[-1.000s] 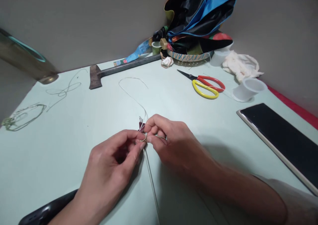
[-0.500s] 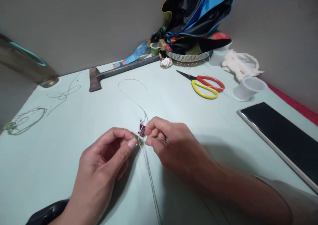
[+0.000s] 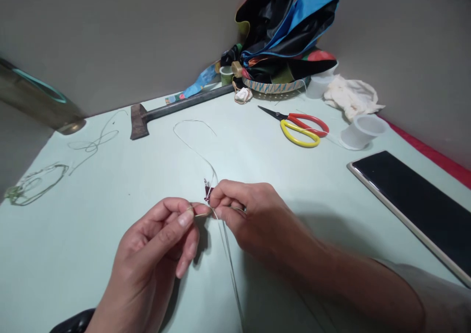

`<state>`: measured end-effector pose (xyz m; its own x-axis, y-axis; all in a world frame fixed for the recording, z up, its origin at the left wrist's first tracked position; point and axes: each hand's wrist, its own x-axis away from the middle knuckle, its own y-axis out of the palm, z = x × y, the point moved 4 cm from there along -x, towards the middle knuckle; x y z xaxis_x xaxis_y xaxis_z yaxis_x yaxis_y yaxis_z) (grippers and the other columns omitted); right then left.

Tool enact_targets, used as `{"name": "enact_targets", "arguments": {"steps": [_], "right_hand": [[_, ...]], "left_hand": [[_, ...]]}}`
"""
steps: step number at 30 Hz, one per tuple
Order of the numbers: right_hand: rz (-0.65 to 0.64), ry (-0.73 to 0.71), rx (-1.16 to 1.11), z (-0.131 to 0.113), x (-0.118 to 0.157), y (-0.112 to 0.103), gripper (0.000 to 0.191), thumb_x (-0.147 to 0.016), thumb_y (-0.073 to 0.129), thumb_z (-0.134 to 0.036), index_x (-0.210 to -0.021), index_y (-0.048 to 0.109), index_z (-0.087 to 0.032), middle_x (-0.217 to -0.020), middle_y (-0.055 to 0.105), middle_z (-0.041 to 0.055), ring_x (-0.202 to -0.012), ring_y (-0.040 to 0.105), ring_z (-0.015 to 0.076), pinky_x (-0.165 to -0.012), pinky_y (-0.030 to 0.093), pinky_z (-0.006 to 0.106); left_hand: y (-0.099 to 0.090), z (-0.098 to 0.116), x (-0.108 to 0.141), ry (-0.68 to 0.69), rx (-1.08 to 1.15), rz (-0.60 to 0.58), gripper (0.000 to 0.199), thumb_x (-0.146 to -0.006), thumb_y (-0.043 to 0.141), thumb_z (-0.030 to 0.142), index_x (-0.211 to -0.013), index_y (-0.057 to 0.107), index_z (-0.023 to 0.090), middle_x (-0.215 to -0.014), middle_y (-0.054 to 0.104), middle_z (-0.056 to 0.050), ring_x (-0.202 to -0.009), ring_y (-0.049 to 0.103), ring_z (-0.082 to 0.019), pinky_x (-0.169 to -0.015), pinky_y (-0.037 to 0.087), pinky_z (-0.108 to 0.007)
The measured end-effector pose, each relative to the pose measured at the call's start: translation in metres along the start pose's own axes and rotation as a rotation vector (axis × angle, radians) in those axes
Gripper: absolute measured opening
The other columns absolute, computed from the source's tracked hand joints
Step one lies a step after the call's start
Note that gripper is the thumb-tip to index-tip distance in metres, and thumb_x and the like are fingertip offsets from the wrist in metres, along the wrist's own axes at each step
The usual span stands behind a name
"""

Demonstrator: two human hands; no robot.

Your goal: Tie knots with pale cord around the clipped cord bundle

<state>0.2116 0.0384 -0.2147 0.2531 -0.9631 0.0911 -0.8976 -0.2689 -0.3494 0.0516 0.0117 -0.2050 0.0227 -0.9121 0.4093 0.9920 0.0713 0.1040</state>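
Thin pale-green cord [image 3: 228, 254] runs down the middle of the table toward me, and a curl of it lies beyond my hands. My left hand [image 3: 158, 240] pinches a short stretch of the cord between thumb and forefinger. Close beside it, my right hand [image 3: 246, 208] is closed on the cord, and a small loop sticks out by its thumb. A small dark-red clip [image 3: 208, 192] with metal wire handles sits just behind my right fingertips, where the strands meet. My fingers partly hide the clip and the crossing of the strands.
Scissors [image 3: 300, 129] with red and yellow handles lie beyond my right hand. A hammer [image 3: 139, 122] rests at the back, near a basket [image 3: 275, 85] piled with fabric. On the right are a white cup [image 3: 362, 131] and a phone [image 3: 415, 205]. Loose cord [image 3: 93, 144] lies at left.
My left hand has drawn back to the left, away from the clip, with cord stretched between it and my right hand. My right hand stays by the clip. The view has shifted slightly.
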Motion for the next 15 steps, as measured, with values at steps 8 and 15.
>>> {"name": "enact_targets", "arguments": {"steps": [8,15], "right_hand": [[-0.005,-0.022,0.022,-0.005,0.000,0.001,0.026,-0.084,0.057,0.000,-0.081,0.073,-0.020,-0.078,0.076,-0.0034,-0.064,0.057,0.0091,-0.063,0.041,0.023],[-0.047,0.024,0.018,0.003,-0.001,0.001,0.021,-0.084,0.057,-0.006,-0.097,0.062,-0.022,-0.089,0.079,-0.0014,-0.081,0.067,0.0145,-0.071,0.043,0.025]], "left_hand": [[-0.005,-0.009,0.002,0.067,-0.081,-0.054,0.021,-0.095,0.073,0.040,-0.082,0.073,0.024,-0.051,0.064,0.003,-0.042,0.041,-0.009,-0.048,0.040,-0.023],[-0.005,-0.001,0.008,0.354,-0.609,-0.136,0.018,-0.103,0.063,0.042,-0.092,0.069,0.030,-0.072,0.076,0.003,-0.068,0.069,-0.017,-0.061,0.051,-0.025]]}}
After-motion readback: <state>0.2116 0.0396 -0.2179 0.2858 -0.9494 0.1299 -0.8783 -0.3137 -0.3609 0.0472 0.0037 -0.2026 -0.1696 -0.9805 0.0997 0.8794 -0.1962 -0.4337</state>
